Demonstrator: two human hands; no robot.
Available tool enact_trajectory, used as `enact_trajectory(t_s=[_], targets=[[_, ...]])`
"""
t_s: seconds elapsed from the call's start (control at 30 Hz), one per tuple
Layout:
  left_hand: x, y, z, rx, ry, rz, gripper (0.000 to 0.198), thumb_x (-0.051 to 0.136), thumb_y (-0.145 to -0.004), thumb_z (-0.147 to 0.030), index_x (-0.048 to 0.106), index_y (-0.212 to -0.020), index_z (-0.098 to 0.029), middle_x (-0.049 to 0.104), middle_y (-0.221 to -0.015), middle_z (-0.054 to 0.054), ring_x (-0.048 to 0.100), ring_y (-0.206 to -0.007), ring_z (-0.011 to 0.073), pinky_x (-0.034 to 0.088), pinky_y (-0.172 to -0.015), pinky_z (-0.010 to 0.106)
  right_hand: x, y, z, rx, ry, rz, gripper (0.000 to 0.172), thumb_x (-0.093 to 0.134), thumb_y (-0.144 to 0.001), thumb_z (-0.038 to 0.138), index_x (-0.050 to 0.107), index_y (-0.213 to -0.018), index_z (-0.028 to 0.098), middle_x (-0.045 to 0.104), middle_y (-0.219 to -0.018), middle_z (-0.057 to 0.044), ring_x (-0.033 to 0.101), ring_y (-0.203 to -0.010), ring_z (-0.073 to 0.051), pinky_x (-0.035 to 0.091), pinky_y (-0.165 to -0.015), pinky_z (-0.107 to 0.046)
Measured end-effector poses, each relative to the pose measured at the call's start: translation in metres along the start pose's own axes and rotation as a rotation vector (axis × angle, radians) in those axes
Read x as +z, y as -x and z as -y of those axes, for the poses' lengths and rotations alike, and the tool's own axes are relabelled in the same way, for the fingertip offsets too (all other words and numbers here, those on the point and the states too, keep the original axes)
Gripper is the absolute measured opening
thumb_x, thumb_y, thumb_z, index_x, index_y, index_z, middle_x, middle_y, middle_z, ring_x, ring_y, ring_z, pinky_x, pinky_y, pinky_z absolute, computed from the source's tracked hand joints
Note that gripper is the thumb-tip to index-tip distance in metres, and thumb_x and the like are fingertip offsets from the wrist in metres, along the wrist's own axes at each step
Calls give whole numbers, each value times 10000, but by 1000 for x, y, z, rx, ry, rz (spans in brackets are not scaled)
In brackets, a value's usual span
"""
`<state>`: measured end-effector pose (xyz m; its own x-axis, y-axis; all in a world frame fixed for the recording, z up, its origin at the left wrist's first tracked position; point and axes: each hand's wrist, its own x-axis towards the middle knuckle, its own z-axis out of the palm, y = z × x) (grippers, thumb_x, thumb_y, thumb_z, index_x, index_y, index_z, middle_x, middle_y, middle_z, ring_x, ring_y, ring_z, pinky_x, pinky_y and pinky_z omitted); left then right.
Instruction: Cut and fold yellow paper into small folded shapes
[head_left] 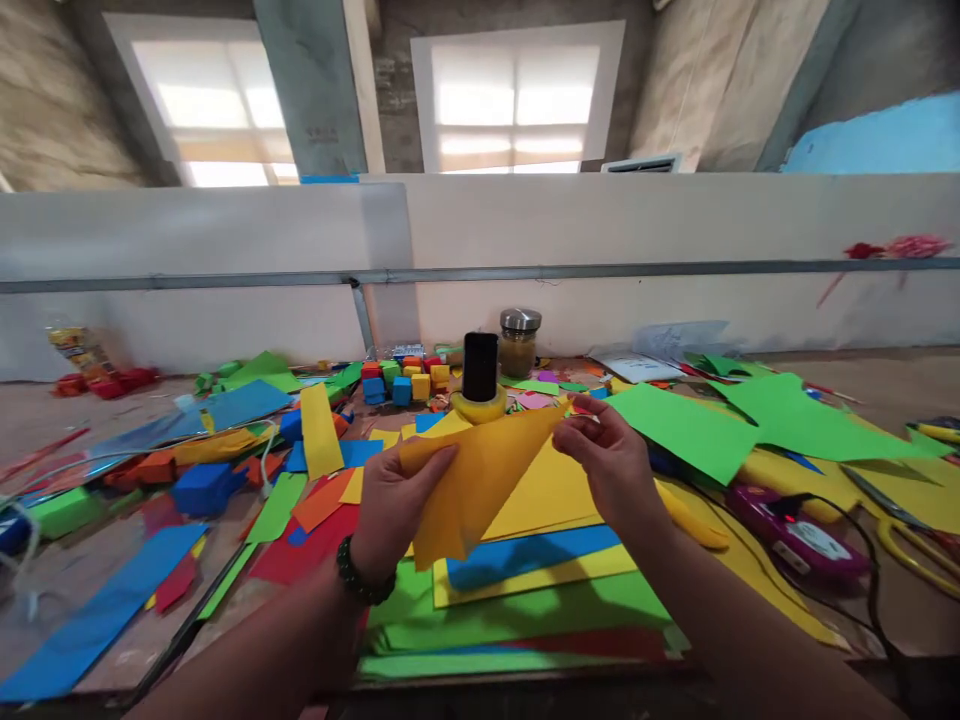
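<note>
A yellow-orange sheet of paper (480, 480) is raised above the stack in front of me, tilted and slightly curved. My left hand (390, 505), with a dark bead bracelet at the wrist, grips its left side, thumb on top. At the sheet's pointed upper right corner, my right hand (604, 455) is closed in a pinch; some of its fingertips are hidden. Beneath lie stacked sheets: yellow paper (547, 490), a blue strip (532, 553) and green sheets (517, 620). Just behind the raised sheet, a black phone (480, 366) stands upright in a yellow ring-shaped holder (480, 407).
Small coloured paper cubes (405, 383) and a lidded glass jar (520, 343) stand near the back wall. To the right lie green sheets (686, 430), a purple corded device (799, 540) and yellow-handled scissors (900, 530). Blue strips (112, 610) and blue blocks (206, 488) lie left.
</note>
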<state>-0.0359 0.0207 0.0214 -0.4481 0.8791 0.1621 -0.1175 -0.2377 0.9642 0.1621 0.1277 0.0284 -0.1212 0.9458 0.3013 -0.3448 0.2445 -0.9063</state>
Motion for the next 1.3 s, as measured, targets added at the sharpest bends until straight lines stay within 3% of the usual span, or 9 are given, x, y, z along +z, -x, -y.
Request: enact_trajectory(t_s=[0.33, 0.53, 0.77, 1.03, 1.13, 1.23, 1.3], targets=[[4, -9, 7, 13, 28, 32, 326, 807, -663, -413, 751, -817, -130, 752, -822, 63, 695, -723, 193, 565, -632, 255, 4, -1, 1, 96, 14, 41, 595, 908, -489, 343, 625, -1001, 239, 621, -644, 69, 599, -617, -110, 514, -613, -246], [5, -11, 9, 3, 30, 30, 328, 826, -640, -402, 753, -811, -132, 757, -847, 67, 703, -753, 200, 566, -641, 250, 6, 0, -3, 57, 39, 71, 580, 894, -528, 325, 603, -1020, 230, 522, -517, 109, 600, -597, -129, 521, -619, -271], [3, -11, 8, -91, 159, 52, 370, 855, -608, -370, 731, -848, -118, 751, -876, 83, 705, -766, 208, 574, -669, 277, 7, 3, 0, 102, -24, 45, 644, 900, -497, 302, 618, -1071, 228, 691, -651, 46, 659, -682, -172, 528, -680, -312], [3, -13, 4, -46, 133, 57, 422, 880, -566, -328, 654, -867, -135, 733, -849, 48, 693, -767, 189, 554, -686, 268, 0, -1, -3, 47, -14, 83, 598, 866, -582, 322, 634, -1128, 245, 655, -645, 62, 614, -657, -134, 504, -651, -263], [-7, -17, -3, -76, -9, 173, 445, 861, -589, -384, 684, -899, -117, 735, -905, 88, 690, -824, 225, 544, -724, 301, -1, -3, -2, 23, -13, 78, 599, 860, -587, 333, 637, -1138, 257, 664, -679, 50, 626, -689, -140, 510, -668, -260], [-22, -29, -21, -86, -156, 433, 725, 841, -602, -452, 622, -1229, -162, 699, -1124, 116, 651, -1027, 276, 509, -856, 347, -2, -5, -1, -10, 8, 83, 618, 855, -596, 324, 628, -1168, 265, 671, -674, 49, 631, -687, -141, 519, -689, -270], [-29, -37, -38, -20, -317, 589, 743, 764, -668, -553, 599, -1284, -173, 666, -1203, 123, 587, -1146, 295, 471, -913, 343, -2, -5, 0, -5, 30, 123, 647, 852, -600, 323, 613, -1199, 265, 697, -700, 37, 645, -709, -153, 529, -713, -289]])
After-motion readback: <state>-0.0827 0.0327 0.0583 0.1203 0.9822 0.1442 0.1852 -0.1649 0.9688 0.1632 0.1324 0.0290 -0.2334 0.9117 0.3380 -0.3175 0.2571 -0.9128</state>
